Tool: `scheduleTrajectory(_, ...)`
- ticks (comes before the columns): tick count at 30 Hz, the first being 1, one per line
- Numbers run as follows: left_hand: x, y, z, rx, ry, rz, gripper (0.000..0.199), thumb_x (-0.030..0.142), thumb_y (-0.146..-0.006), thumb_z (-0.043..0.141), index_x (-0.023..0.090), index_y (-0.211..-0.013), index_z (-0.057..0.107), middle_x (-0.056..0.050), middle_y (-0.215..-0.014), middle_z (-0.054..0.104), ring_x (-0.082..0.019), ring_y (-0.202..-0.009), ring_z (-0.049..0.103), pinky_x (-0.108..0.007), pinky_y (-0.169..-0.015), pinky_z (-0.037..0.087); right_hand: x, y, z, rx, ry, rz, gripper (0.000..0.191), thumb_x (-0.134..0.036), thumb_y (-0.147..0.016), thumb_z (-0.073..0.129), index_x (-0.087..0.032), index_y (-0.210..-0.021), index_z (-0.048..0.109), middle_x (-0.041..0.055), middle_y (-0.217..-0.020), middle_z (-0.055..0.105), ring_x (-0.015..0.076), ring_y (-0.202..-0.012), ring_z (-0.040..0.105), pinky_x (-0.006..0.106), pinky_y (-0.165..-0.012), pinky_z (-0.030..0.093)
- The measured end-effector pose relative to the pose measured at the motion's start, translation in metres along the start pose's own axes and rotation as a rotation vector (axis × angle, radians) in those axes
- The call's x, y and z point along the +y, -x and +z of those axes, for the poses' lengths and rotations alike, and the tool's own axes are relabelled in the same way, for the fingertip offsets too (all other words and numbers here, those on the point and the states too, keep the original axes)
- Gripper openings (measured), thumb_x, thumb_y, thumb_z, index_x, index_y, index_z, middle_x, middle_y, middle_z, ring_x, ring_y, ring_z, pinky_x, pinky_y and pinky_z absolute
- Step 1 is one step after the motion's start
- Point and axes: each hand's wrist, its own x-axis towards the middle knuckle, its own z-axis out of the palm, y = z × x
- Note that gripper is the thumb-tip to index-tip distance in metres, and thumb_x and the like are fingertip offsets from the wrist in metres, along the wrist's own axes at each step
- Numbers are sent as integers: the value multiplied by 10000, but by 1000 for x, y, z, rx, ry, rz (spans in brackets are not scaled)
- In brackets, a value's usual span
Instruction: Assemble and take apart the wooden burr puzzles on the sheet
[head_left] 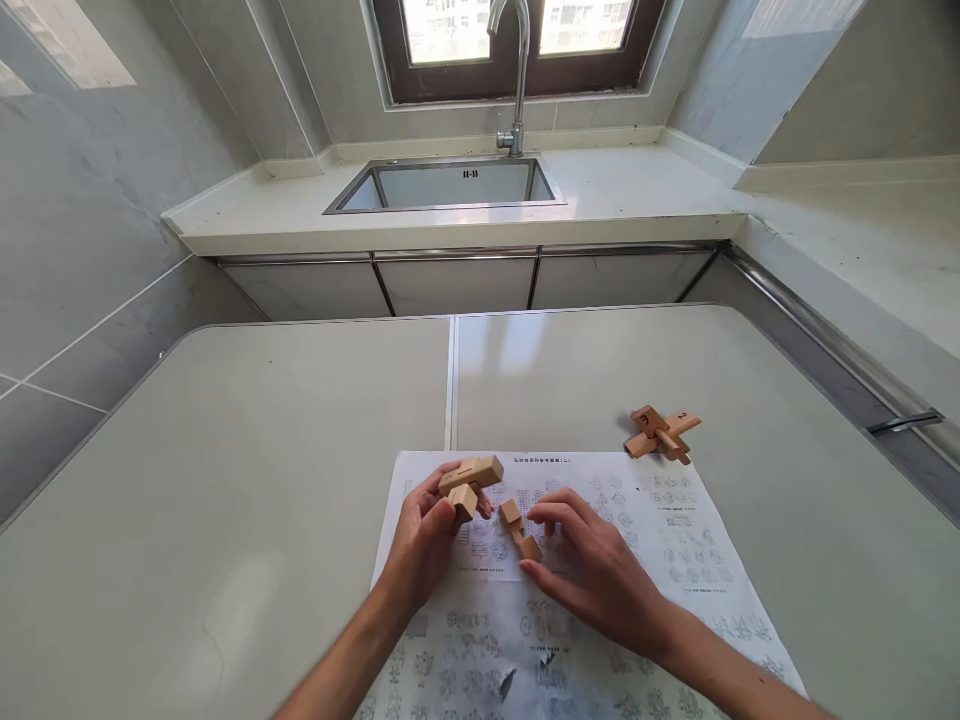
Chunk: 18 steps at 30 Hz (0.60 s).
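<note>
My left hand [426,535] is closed around joined wooden puzzle blocks [471,476], pale bars that cross each other, and holds them over the printed sheet. A single notched wooden puzzle piece [519,532] is just right of them, over the sheet. My right hand [589,560] is beside this notched piece with thumb and fingers apart. Its thumb tip is close to the piece's lower end; whether they touch I cannot tell. Beneath both hands lies the printed instruction sheet [480,600], covered in small diagrams.
Several crossed wooden pieces [661,434], some marked with numbers, rest by the sheet's upper right corner. The pale table [225,480] has a seam down its middle. Beyond it are a counter [630,190], a sink [450,207] and a tap [520,80] below a window.
</note>
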Motion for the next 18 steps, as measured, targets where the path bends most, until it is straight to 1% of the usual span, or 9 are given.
scheduleTrajectory(2, 3, -1, -1, 74, -49, 25, 655, 641, -734, 857, 168, -1163, 711, -66, -875, 736, -211, -812, 664, -320, -817, 533, 2, 1, 1, 9, 70, -23, 397, -300, -897, 748, -280, -1241, 552, 109, -1165, 638, 272, -944, 666, 414, -794, 584)
scheduleTrajectory(5, 6, 0, 2, 153, -141, 5, 615, 535, -749, 891, 194, -1204, 656, -73, -994, 766, -220, -876, 703, -314, -818, 550, 4, 1, 2, 14, 134, -39, 305, -269, -904, 738, -273, -1175, 599, 112, -1129, 644, 298, -992, 656, 434, -814, 576)
scheduleTrajectory(8, 8, 2, 7, 160, -226, -15, 588, 435, -780, 894, 218, -1246, 608, -89, -1144, 774, -237, -984, 734, -317, -861, 560, 4, 0, 1, 25, 121, -14, 197, -235, -962, 657, -270, -1154, 630, 108, -1085, 664, 287, -954, 659, 420, -793, 556)
scheduleTrajectory(10, 9, 3, 9, 150, -256, -7, 591, 406, -787, 895, 227, -1258, 587, -98, -1210, 765, -241, -1027, 739, -324, -894, 563, 2, -1, -2, 34, 58, 28, 160, -258, -1007, 605, -267, -1163, 640, 104, -1061, 673, 264, -888, 655, 402, -765, 540)
scheduleTrajectory(12, 9, 4, 10, 149, -272, -4, 594, 393, -793, 896, 233, -1265, 573, -101, -1231, 762, -242, -1046, 740, -334, -923, 563, -1, -4, -5, 48, -49, 93, 151, -319, -1041, 570, -260, -1151, 655, 96, -1023, 673, 240, -817, 634, 386, -735, 522)
scheduleTrajectory(14, 9, 4, 10, 150, -274, -8, 590, 387, -798, 895, 233, -1264, 567, -104, -1236, 761, -243, -1054, 740, -340, -936, 564, -4, -7, -10, 57, -218, 195, 194, -397, -1050, 566, -255, -1135, 666, 83, -988, 669, 230, -794, 616, 372, -722, 507)
scheduleTrajectory(16, 7, 3, 9, 130, -266, -16, 586, 384, -806, 891, 233, -1268, 564, -107, -1239, 759, -242, -1056, 737, -342, -939, 561, -7, -10, -15, 46, -455, 326, 240, -465, -1033, 599, -252, -1125, 661, 63, -975, 663, 217, -802, 613, 354, -729, 502)
scheduleTrajectory(18, 5, 4, 9, 85, -248, -24, 598, 386, -809, 891, 236, -1283, 559, -104, -1233, 757, -237, -1050, 730, -337, -933, 557, -7, -11, -18, 14, -704, 437, 273, -500, -1003, 654, -246, -1102, 650, 36, -940, 652, 193, -796, 602, 332, -746, 494)
